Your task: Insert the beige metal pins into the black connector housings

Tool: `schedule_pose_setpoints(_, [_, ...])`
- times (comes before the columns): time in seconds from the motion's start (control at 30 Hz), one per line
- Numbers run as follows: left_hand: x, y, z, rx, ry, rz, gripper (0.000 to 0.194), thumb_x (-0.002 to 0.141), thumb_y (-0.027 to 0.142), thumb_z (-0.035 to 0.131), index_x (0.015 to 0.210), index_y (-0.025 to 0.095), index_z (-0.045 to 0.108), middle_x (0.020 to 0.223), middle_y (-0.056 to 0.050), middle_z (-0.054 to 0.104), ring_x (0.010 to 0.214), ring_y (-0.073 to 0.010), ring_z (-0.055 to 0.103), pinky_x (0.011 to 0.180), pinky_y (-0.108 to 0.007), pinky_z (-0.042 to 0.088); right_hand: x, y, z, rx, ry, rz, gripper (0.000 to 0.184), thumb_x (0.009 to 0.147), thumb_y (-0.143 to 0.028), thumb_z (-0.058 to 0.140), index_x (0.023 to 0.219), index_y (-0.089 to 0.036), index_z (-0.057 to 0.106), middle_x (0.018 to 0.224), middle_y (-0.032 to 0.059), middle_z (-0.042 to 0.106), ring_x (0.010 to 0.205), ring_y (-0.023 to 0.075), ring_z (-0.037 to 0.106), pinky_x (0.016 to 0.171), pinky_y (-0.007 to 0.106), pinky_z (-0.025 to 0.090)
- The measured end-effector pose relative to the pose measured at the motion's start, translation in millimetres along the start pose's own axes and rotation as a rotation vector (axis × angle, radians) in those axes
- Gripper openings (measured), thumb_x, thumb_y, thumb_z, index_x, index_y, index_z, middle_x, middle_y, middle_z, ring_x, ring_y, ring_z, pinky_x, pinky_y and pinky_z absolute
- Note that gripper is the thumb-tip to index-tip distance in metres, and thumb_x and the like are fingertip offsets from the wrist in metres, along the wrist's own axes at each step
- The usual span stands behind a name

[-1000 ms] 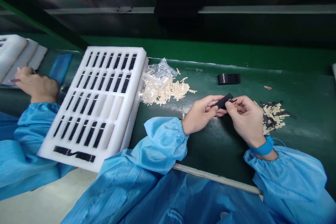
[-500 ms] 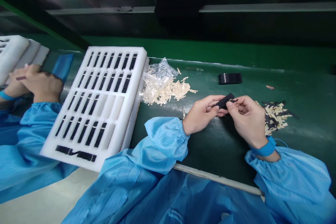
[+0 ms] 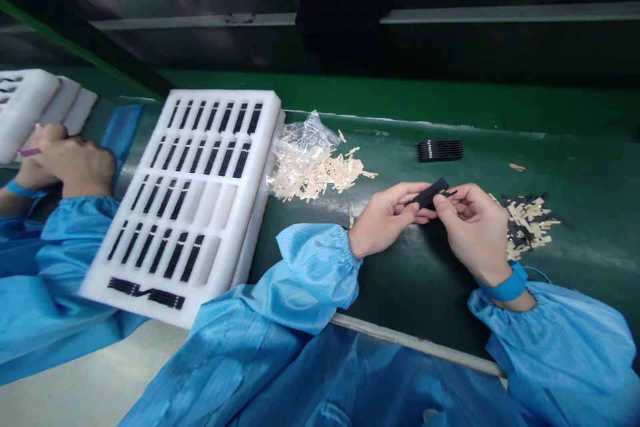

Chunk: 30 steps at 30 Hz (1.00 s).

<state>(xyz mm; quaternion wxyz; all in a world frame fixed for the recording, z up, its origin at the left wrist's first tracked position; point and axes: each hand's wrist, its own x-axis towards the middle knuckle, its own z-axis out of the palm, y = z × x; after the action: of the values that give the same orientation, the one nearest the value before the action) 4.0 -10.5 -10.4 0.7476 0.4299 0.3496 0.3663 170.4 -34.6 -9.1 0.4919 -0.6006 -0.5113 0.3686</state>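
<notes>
Against a second ago, I see little shift: the left hand (image 3: 385,218) clamps a slim matte-black bar (image 3: 426,196), the right hand (image 3: 476,230) pinches its right end. A co-worker's second hand (image 3: 34,175) has come into view. The bar hangs above the dark-green worktop (image 3: 410,290), between its pale front edge and a ribbed black stack (image 3: 441,150) toward the back edge; I have room frontward.

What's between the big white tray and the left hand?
Pale pieces and a clear bag lie between the tray and left hand in the head view.
</notes>
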Motion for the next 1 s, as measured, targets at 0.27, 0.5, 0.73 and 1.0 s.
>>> schedule_pose_setpoints(0.27, [0.1, -1.2, 0.0, 0.001, 0.002, 0.004, 0.040, 0.094, 0.024, 0.069, 0.132, 0.015, 0.063, 0.132, -0.015, 0.070, 0.102, -0.0204, 0.076, 0.095, -0.032, 0.061, -0.8, -1.0, -0.9, -0.029, 0.002, 0.000, 0.016, 0.089, -0.032, 0.072, 0.082, -0.022, 0.062, 0.069, -0.0005, 0.063, 0.053, 0.0125, 0.057, 0.046, 0.024, 0.045])
schedule_pose_setpoints(0.5, [0.1, -1.7, -0.4, 0.011, 0.001, 0.014, 0.040, 0.094, 0.026, 0.069, 0.132, 0.015, 0.063, 0.132, -0.015, 0.070, 0.101, -0.0198, 0.076, 0.095, -0.033, 0.060, -2.4, -0.9, -0.4, -0.070, -0.004, -0.002, 0.018, 0.090, -0.034, 0.072, 0.084, -0.022, 0.061, 0.069, -0.0007, 0.063, 0.054, 0.0126, 0.058, 0.046, 0.024, 0.046])
schedule_pose_setpoints(0.73, [0.3, -1.2, -0.5, 0.022, -0.001, 0.019, 0.042, 0.094, 0.029, 0.069, 0.132, 0.015, 0.062, 0.129, -0.015, 0.071, 0.102, -0.0207, 0.075, 0.096, -0.035, 0.060, -4.1, 0.6, 0.7, -0.113, 0.015, -0.015, 0.018, 0.090, -0.036, 0.071, 0.086, -0.022, 0.060, 0.072, -0.0001, 0.066, 0.055, 0.0134, 0.060, 0.049, 0.025, 0.049])
schedule_pose_setpoints(1.0, [-1.0, -1.1, 5.6, 0.054, 0.085, 0.037, 0.034, 0.091, 0.025, 0.071, 0.123, 0.014, 0.065, 0.116, -0.012, 0.075, 0.095, -0.0175, 0.075, 0.089, -0.030, 0.061, -6.3, 0.2, 3.0, -0.317, 0.065, -0.163, 0.015, 0.091, -0.032, 0.069, 0.084, -0.022, 0.060, 0.072, -0.0005, 0.065, 0.055, 0.0135, 0.058, 0.051, 0.027, 0.048])
